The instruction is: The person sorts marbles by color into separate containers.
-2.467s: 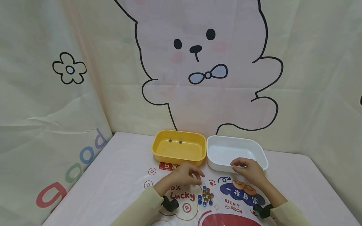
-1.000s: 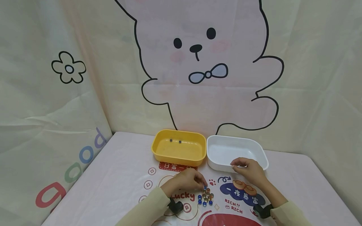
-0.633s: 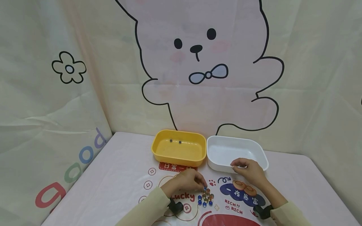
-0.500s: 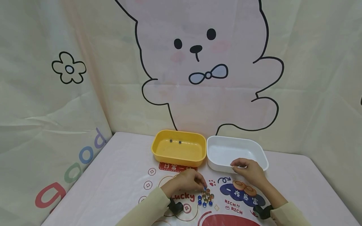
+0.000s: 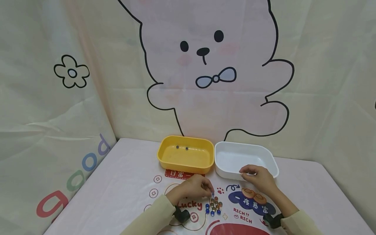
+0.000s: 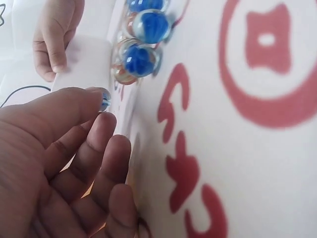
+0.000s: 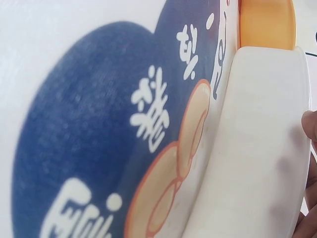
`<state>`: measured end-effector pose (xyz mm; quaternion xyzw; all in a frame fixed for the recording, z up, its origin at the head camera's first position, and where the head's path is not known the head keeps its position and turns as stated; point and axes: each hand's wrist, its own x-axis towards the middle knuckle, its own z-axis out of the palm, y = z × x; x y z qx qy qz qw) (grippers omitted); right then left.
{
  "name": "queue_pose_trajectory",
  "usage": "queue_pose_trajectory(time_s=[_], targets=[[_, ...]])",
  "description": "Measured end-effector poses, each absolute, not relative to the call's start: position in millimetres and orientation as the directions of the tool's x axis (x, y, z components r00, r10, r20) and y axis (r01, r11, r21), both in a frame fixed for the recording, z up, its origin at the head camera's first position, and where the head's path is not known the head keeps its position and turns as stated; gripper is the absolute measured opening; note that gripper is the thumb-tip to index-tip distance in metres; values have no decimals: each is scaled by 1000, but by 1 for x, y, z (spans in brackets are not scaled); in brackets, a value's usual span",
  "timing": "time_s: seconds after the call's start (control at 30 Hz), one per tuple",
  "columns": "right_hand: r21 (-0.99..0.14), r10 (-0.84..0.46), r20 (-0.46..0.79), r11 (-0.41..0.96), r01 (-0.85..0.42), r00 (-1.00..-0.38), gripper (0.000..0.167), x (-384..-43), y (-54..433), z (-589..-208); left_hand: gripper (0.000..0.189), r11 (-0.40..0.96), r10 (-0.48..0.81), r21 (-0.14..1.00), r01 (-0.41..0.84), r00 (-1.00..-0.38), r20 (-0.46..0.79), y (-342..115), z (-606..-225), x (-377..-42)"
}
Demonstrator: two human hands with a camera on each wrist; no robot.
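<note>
— How would you handle this pick-up?

— Lightly, I'd say. The left hand (image 5: 191, 189) pinches a small, round, clear-glass marble with a blue swirl (image 6: 105, 101) between thumb and fingertips, and smooth glass probably slips if squeezed off-centre. Better to set the pads squarely on both sides, then lift straight up before going sideways.

— Why straight up?

— The loose cluster of blue and amber glass marbles (image 5: 213, 208) lies just on its near side. A sideways drag could set those rolling across the white printed cloth (image 5: 123, 182).

— Where does the pinched marble sit against the fingers?

— Right at the tips. In the left wrist view the thumb covers part of it and a blue edge peeks out. Whether it is off the cloth, I can't tell.

— The other fingers?

— Loosely bent, with nothing visible in them; the pinch is only as wide as the marble.

— And the right hand (image 5: 259, 179)?

— Its bent fingers and thumb hold the near rim of the white oblong plastic tub (image 5: 227, 173), far right of the marble. The yellow oblong plastic tub (image 5: 182, 165) stands just left of that, with two small dark balls (image 5: 186, 148) in it.
</note>
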<state>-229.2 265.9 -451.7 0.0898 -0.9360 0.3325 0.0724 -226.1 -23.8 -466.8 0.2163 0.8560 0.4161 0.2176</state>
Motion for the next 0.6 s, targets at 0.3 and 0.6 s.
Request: queue_pose_trajectory(time_s=[0.3, 0.6], targets=[[-612, -126, 189, 761, -217, -974, 9, -229, 265, -449, 5, 527, 561, 824, 207, -813, -154, -26, -455, -231], [-621, -126, 192, 752, -219, -973, 8, -227, 266, -450, 6, 513, 565, 823, 244, -818, -109, -32, -438, -238]])
